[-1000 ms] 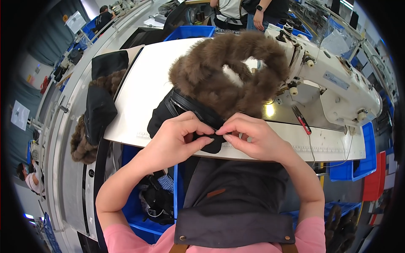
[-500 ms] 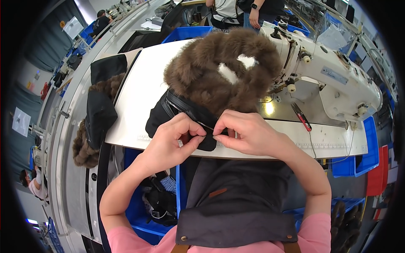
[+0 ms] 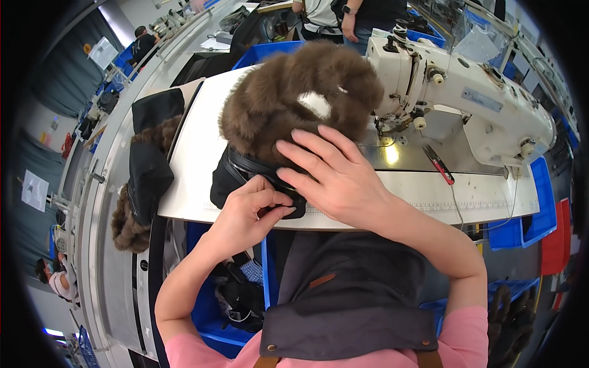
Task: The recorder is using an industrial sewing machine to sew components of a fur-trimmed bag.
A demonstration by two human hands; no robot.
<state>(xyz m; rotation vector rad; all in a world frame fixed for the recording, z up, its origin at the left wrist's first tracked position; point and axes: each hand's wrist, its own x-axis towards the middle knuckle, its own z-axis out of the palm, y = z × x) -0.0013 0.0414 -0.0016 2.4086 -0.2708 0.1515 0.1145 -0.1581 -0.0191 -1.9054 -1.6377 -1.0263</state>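
Note:
A black fabric bag (image 3: 224, 184) with a silver zipper and a loop of brown fur (image 3: 254, 113) lies on the white sewing table (image 3: 190, 178) before me. My left hand (image 3: 254, 205) pinches the bag's near edge between thumb and fingertips, below the zipper. With fingers stretched out, my right hand (image 3: 343, 181) rests over the fur's lower part and the bag's right side, hiding part of the zipper. To the right stands a white sewing machine (image 3: 472, 101), its lamp lit by the needle. Red-handled thread snips (image 3: 438, 164) lie on the table beside it.
Another black piece with brown fur (image 3: 150, 172) lies left of the table. Blue bins (image 3: 267, 270) with black items sit under the table's edge, and another blue bin (image 3: 534, 214) is at the right. People stand across the table. A ruler strip runs along the near edge.
My right hand has let go of the bag's edge and spread flat over the fur and bag. The fur loop has shifted left, away from the machine. My left hand still pinches the edge.

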